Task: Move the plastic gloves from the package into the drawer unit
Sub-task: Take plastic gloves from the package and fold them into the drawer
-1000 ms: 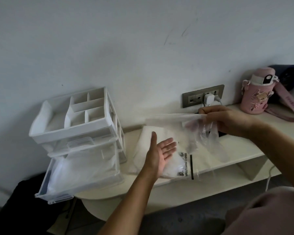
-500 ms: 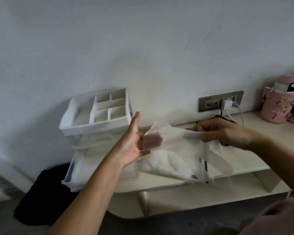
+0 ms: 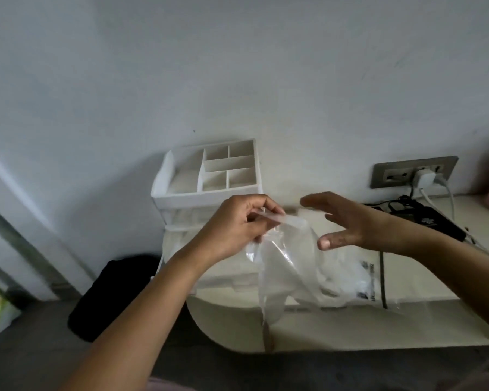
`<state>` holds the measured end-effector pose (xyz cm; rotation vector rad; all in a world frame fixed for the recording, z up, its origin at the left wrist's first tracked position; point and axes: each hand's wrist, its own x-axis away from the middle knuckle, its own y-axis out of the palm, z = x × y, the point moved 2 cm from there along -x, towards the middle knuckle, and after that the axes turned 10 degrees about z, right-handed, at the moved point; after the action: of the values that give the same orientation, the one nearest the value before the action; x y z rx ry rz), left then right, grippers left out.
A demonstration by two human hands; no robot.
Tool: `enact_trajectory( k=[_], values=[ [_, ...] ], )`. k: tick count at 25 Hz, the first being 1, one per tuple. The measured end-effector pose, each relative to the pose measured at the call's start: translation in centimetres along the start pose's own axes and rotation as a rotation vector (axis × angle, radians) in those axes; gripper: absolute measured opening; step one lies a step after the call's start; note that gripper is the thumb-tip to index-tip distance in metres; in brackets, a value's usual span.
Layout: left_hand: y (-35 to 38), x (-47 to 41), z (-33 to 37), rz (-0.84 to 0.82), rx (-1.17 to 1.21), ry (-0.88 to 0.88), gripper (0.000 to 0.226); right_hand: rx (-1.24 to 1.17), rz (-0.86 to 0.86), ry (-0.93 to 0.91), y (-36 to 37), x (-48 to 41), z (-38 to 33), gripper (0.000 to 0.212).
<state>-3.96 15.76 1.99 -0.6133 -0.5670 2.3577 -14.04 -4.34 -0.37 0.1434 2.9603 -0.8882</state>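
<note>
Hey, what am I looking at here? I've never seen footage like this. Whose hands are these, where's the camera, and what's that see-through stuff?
There is no machine here, just a person working with bare hands. The picture comes from a camera worn on their head, looking forward and down. The left hand pinches a clear plastic glove, which hangs down. The right hand is open beside it, holding nothing. On the cream shelf lies the gloves' package, and by the wall stands a white drawer unit with a divided tray on top.
</note>
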Motion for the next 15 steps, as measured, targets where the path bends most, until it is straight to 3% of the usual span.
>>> enact_trajectory(
  k=[2, 4, 6, 11, 15],
  values=[
    [-1.0, 0.6, 0.6, -0.026, -0.013, 0.068, 0.007, -0.103, -0.118, -0.027, 1.9, -1.2, -1.6, 0.088],
    [-2.4, 0.7, 0.5, 0.016, 0.004, 0.099, 0.008, -0.149, -0.236, -0.026, 4.2, -2.2, -2.8, 0.068],
    [-4.1, 0.7, -0.7, 0.113, 0.017, 0.066, 0.009, -0.126, -0.245, 0.013, 5.8, -3.0, -3.1, 0.041],
    [-7.9, 1.2, -7.0, 0.443, -0.052, -0.225, 0.015, -0.4, 0.065, 0.22, 6.9, -6.0, -2.6, 0.011],
    [-8.8, 1.6, -10.9, 0.509, -0.184, -0.42, 0.015, 0.045, 0.29, 0.192, 7.7, -8.5, -2.4, 0.017]
  ],
)
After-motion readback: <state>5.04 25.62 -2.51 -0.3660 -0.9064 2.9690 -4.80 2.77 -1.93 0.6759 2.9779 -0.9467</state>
